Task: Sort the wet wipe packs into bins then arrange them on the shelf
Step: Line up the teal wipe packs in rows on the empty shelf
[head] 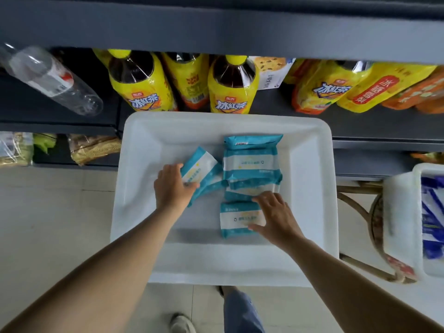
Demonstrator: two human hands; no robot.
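left hand (171, 186) grips tilted teal-and-white wet wipe pack (200, 170) | right hand (274, 216), seemingly, spread fingers on nearest flat pack (237, 219) | both inside white rectangular plastic bin (312, 188)

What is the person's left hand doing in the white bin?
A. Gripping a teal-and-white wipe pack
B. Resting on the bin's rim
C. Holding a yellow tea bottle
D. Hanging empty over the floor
A: the left hand has its fingers curled round a tilted teal-and-white wipe pack inside the white bin.
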